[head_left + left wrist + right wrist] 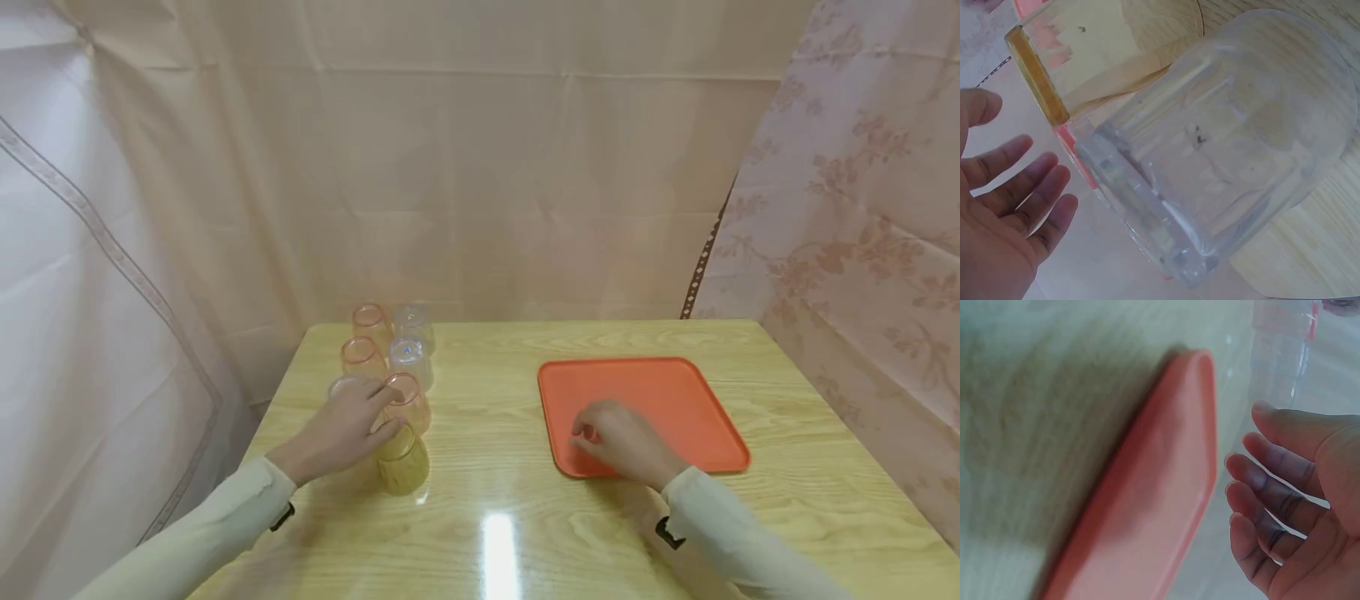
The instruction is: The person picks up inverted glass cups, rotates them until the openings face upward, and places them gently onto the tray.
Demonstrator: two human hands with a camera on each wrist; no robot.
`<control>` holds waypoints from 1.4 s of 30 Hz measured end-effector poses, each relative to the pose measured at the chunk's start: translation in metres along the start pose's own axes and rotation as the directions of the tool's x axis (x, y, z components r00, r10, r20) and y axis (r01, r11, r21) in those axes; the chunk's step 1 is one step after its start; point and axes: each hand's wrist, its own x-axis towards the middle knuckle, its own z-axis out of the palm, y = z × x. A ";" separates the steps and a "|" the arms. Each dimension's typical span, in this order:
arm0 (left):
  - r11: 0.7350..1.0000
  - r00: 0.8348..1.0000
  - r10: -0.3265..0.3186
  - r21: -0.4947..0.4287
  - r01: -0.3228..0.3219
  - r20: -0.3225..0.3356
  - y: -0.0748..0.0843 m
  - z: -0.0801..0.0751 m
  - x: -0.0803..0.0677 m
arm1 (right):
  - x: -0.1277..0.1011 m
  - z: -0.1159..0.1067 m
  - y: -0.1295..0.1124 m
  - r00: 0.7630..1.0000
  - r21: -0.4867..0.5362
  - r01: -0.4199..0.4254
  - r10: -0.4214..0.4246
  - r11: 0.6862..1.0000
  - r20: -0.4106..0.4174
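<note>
My left hand (341,433) hovers over the near end of a group of upturned tumblers, fingers apart and holding nothing. Below its thumb is a yellow tumbler (403,473); a pink tumbler (412,412) stands just behind that one. In the left wrist view a clear tumbler (1229,144) fills the middle, with a gap between it and the fingers (1044,181). Over the left part of the red tray (675,392) is my right hand (622,437), its fingers loosely bent around nothing. The right wrist view shows this hand (1291,500) beside the tray's rim (1209,425).
Farther back on the left stand more tumblers, pink (363,358) and clear (412,371). The wooden table (487,417) has a bright reflection near the front. Behind it hangs a beige curtain (487,192); a floral cloth (862,208) hangs at the right.
</note>
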 end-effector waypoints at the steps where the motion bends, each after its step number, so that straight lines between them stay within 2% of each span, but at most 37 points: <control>1: 1.000 1.000 0.010 -0.014 -0.010 0.008 0.001 0.000 -0.001 | -0.001 0.002 -0.001 1.000 -0.002 0.012 -0.012 1.000 0.001; 6: 0.996 0.998 0.062 -0.072 -0.059 0.030 0.001 0.002 -0.003 | -0.007 0.011 -0.004 0.999 0.013 0.030 -0.030 0.999 0.019; 11: 0.992 0.994 0.100 -0.083 -0.097 0.041 0.001 0.005 -0.006 | -0.012 0.018 -0.003 0.999 0.057 0.044 -0.046 0.997 0.029; 18: 0.995 0.990 0.079 -0.077 -0.070 0.118 0.002 0.006 -0.012 | -0.016 0.025 -0.005 0.996 0.070 0.080 -0.083 0.994 0.039; 24: 0.995 0.988 0.088 -0.052 -0.082 0.125 0.001 0.005 -0.015 | -0.019 0.025 -0.008 0.997 0.118 0.041 -0.048 0.992 0.058; 32: 0.993 0.982 0.114 -0.036 -0.109 0.152 0.000 0.002 -0.015 | -0.025 0.024 -0.005 0.991 0.105 0.099 -0.108 0.990 0.081; 42: 0.997 0.970 0.062 -0.068 -0.047 0.236 -0.001 -0.003 -0.012 | -0.024 0.028 -0.003 0.983 0.068 0.178 -0.180 0.982 0.029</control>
